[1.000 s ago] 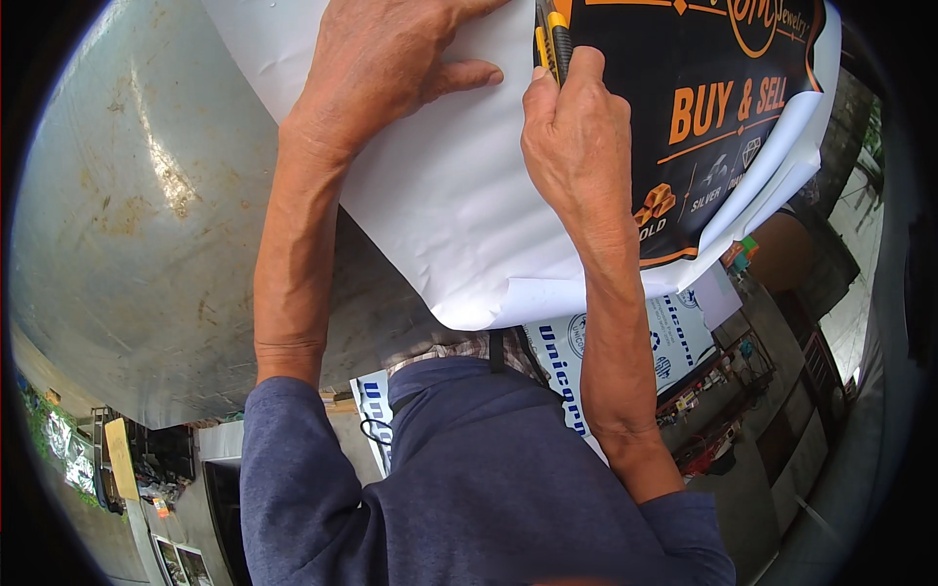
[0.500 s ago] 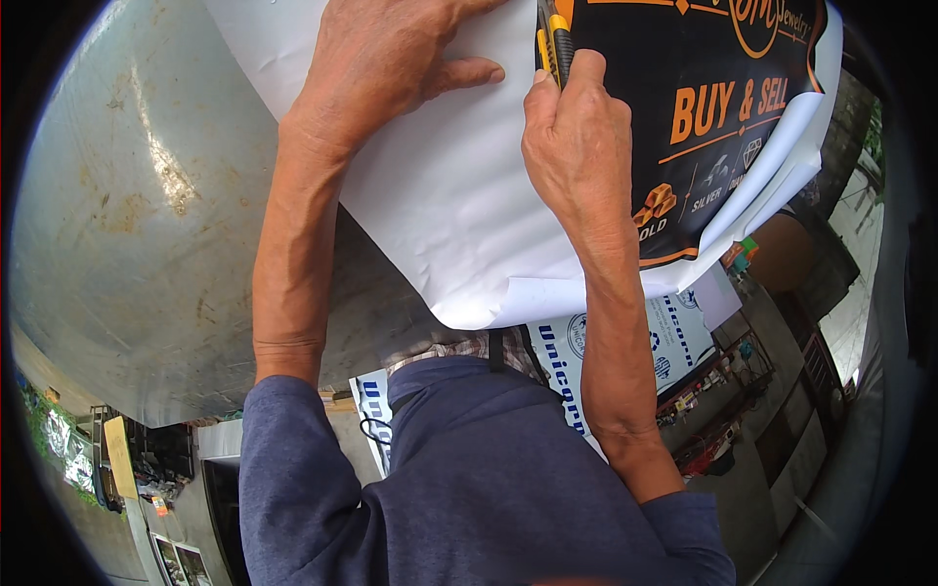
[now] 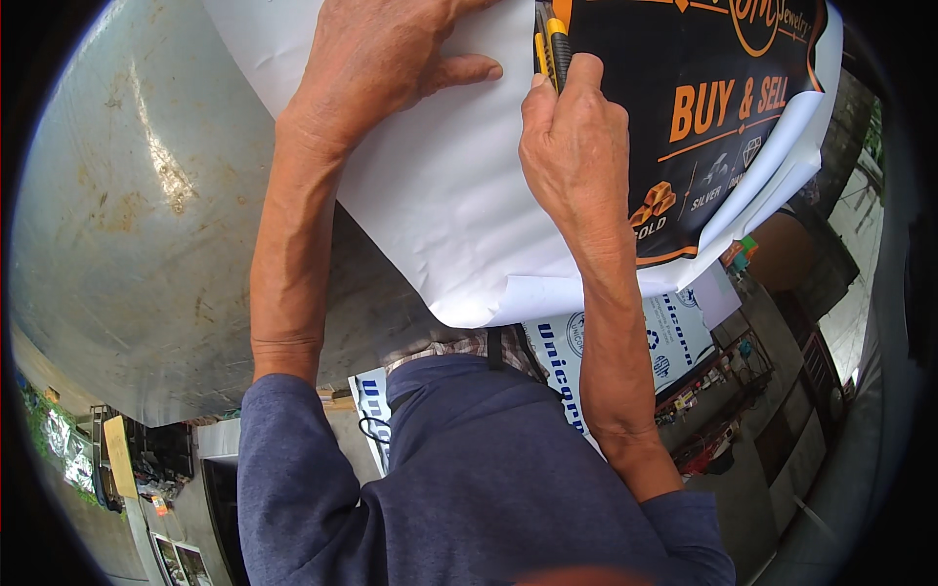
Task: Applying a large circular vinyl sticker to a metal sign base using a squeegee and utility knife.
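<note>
My left hand (image 3: 381, 54) rests spread on a large white sheet (image 3: 430, 225), thumb out to the right, fingertips partly cut off by the top edge. My right hand (image 3: 576, 146) grips a yellow-and-black utility knife (image 3: 557, 49), held along the left border of a black printed sheet (image 3: 723, 137) with orange lettering and graphics, which lies on the white one. The knife's tip is too small to make out. The right and lower edges of the white sheets curl up.
Beneath the sheets is a worn metal surface (image 3: 127, 244). Below, by my body, lie boards (image 3: 664, 332) wrapped in pale blue-printed film. Around the rim show a concrete floor, a yellow board (image 3: 120, 459), assorted clutter and some greenery.
My right hand and the knife have shifted slightly downward, toward my body, along the black sheet's border. My left hand stays in nearly the same place.
</note>
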A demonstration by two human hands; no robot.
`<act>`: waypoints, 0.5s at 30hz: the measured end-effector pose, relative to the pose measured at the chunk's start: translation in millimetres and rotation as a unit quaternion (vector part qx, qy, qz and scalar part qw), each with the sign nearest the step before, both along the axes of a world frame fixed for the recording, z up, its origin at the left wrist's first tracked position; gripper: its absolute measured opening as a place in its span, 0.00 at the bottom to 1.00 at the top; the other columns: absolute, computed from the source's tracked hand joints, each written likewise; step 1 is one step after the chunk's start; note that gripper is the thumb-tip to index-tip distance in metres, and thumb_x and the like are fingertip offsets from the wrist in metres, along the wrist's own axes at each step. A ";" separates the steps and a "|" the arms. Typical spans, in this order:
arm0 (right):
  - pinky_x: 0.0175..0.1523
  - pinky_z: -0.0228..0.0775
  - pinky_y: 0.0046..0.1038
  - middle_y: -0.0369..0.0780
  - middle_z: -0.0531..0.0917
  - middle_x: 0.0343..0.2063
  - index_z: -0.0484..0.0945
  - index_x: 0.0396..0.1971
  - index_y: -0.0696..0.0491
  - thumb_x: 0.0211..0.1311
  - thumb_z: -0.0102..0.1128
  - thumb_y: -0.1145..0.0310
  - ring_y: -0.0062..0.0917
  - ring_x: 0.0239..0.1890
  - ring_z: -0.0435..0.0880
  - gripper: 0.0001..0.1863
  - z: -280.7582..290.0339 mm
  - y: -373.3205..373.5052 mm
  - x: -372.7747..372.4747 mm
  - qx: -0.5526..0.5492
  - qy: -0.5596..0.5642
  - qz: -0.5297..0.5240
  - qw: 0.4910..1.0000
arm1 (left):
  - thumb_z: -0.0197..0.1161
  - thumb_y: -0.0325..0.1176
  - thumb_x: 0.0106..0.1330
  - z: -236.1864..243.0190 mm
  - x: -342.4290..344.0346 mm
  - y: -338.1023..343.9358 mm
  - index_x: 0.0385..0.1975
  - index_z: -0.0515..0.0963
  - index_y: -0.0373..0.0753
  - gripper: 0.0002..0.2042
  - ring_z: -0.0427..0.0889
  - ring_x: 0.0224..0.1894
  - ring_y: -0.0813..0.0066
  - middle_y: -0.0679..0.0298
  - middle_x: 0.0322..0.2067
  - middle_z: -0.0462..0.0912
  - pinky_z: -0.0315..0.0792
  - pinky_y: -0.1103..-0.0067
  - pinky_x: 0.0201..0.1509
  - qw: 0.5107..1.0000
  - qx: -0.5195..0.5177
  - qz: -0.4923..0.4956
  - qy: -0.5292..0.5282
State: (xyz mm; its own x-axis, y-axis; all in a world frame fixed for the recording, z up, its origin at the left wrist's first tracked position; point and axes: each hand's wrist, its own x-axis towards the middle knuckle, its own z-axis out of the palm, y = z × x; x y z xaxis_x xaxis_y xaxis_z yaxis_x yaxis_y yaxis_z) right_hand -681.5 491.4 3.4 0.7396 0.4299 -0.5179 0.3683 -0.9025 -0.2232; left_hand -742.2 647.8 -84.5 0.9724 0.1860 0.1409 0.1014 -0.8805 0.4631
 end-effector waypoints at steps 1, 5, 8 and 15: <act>0.29 0.84 0.42 0.55 0.83 0.19 0.66 0.40 0.59 0.76 0.50 0.66 0.47 0.23 0.89 0.11 0.4 0.2 -0.1 0.000 0.000 0.000 1.000 | 0.80 0.56 0.47 0.3 0.1 0.3 0.65 0.78 0.58 0.40 0.41 0.82 0.52 0.68 0.76 0.61 0.32 0.50 0.84 1.000 0.000 0.000 0.000; 0.29 0.84 0.41 0.55 0.83 0.19 0.66 0.40 0.59 0.76 0.50 0.66 0.47 0.23 0.89 0.11 1.2 -1.5 -1.3 -0.001 0.007 -0.007 1.000 | 0.79 0.56 0.47 22.8 2.2 2.7 0.65 0.77 0.58 0.40 0.41 0.82 0.52 0.68 0.76 0.61 0.32 0.50 0.84 0.998 -0.032 -0.007 0.046; 0.29 0.84 0.41 0.55 0.83 0.19 0.65 0.39 0.59 0.76 0.50 0.66 0.47 0.23 0.89 0.11 -0.3 -3.9 -2.0 0.002 0.003 -0.005 1.000 | 0.80 0.56 0.47 15.8 2.9 1.9 0.65 0.77 0.58 0.40 0.41 0.82 0.53 0.68 0.76 0.61 0.32 0.50 0.84 0.998 -0.041 -0.009 0.047; 0.31 0.83 0.44 0.55 0.83 0.19 0.65 0.40 0.59 0.75 0.50 0.66 0.49 0.24 0.88 0.11 -0.6 -5.8 -5.8 0.001 0.006 -0.006 1.000 | 0.79 0.57 0.47 7.4 1.9 -0.1 0.65 0.78 0.58 0.40 0.42 0.82 0.53 0.69 0.76 0.62 0.33 0.51 0.84 1.000 0.000 0.004 -0.007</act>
State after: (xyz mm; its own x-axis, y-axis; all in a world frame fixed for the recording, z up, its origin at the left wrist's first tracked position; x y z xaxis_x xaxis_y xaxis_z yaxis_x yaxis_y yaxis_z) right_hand -687.3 485.6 2.8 0.7382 0.4225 -0.5259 0.3553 -0.9062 -0.2292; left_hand -740.3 647.8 -77.1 0.9690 0.1929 0.1546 0.1010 -0.8797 0.4646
